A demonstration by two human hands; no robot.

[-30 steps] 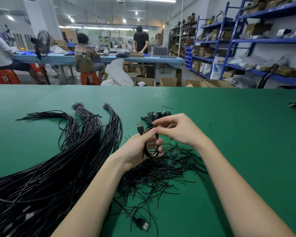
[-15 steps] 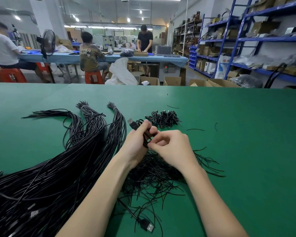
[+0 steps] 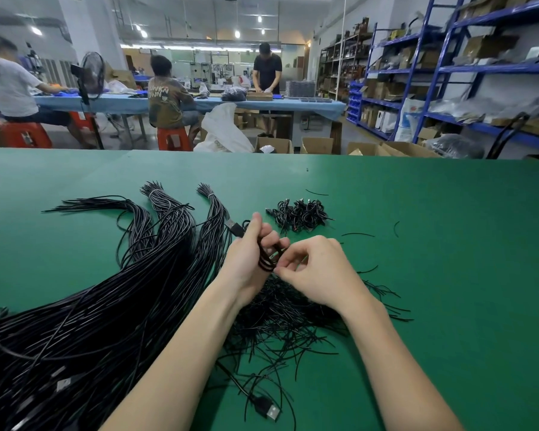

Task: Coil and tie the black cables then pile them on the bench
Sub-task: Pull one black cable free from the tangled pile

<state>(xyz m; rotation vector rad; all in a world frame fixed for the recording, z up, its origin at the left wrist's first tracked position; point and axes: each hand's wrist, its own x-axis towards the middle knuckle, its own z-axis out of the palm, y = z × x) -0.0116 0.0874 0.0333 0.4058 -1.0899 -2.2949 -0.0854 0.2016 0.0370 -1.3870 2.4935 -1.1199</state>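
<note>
Head view, looking down at a green bench (image 3: 417, 244): the left hand (image 3: 246, 259) grips a small coiled cable (image 3: 266, 259), its fingers curled round the loops. The coil's long axis runs from near the person up and away, leaning a little left, and its USB plug (image 3: 235, 228) sticks out past the fingers toward the upper left. The right hand (image 3: 318, 272) is just beside it, fingertips (image 3: 280, 270) pinching at the coil's lower end; whether a tie is caught between them is too small to tell.

Beyond the hands, a small pile of finished coils (image 3: 299, 213) lies on the bench. To the left, a big mass of loose cables (image 3: 91, 321) sweeps from the near left corner up toward the middle, splitting into 3 bunches whose ends point away from the person. Under the forearms lies a scatter of thin black ties (image 3: 293, 321), and another USB plug (image 3: 269, 410) rests near the bottom edge, pointing lower right.

Across the room, 3 people (image 3: 168, 98) work at a blue table (image 3: 308, 104), with blue shelving (image 3: 442, 70) on the right.
</note>
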